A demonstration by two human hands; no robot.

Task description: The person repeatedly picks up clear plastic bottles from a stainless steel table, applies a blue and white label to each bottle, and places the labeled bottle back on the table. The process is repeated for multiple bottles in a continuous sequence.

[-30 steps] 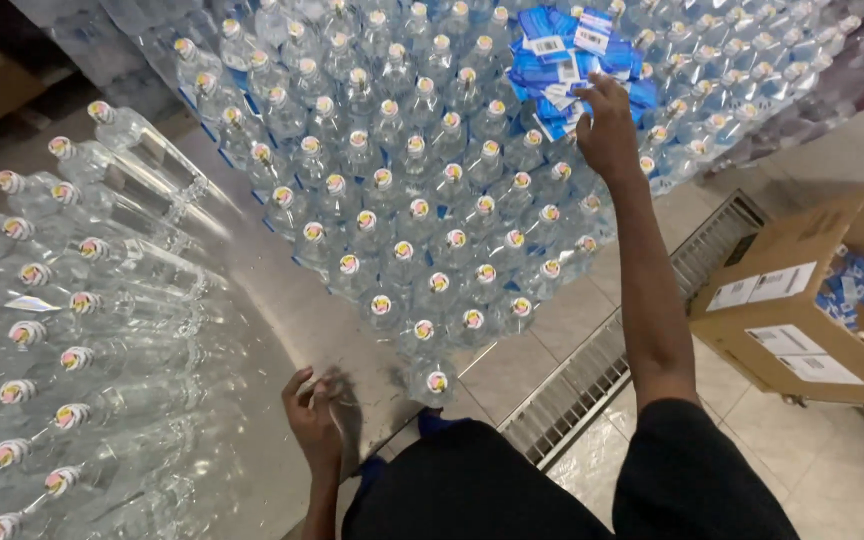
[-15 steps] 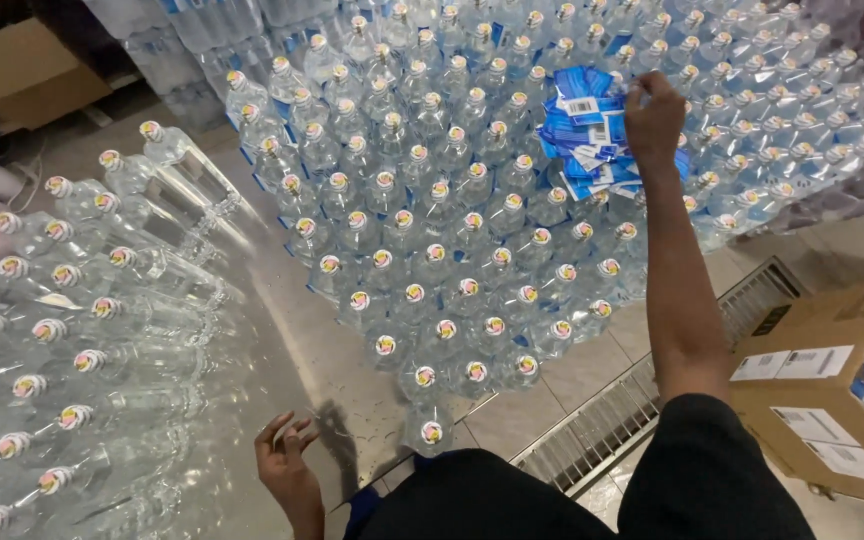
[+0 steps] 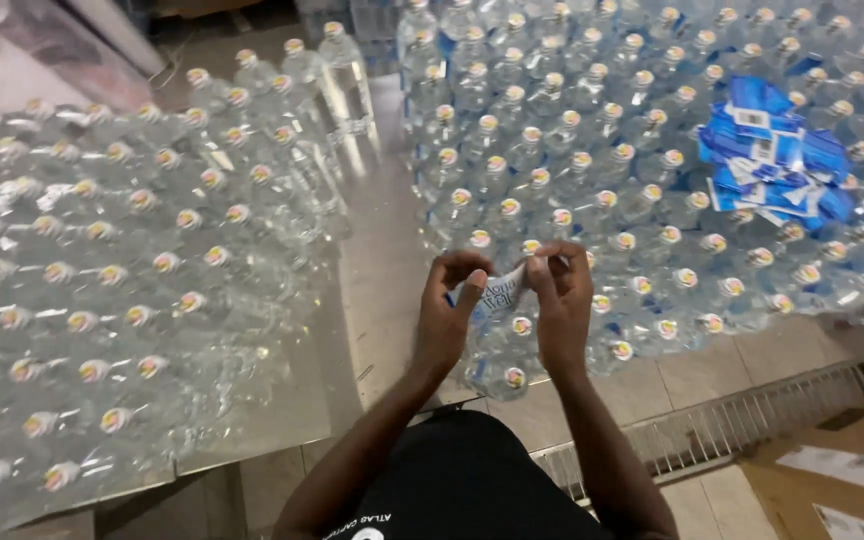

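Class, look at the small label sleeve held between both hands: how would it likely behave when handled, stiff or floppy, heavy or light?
The label sleeve probably feels floppy: it curves between the left hand and right hand. It is likely very light, since fingertips alone hold it. The blue label pile lies splayed on the bottle caps, so such labels may slide easily.

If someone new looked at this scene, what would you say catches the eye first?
First, the two masses of clear capped bottles, one filling the left side, the other the upper right. Next, the left hand and right hand at the centre, holding a small blue and white label between them. A heap of blue labels lies on the bottle tops at upper right.
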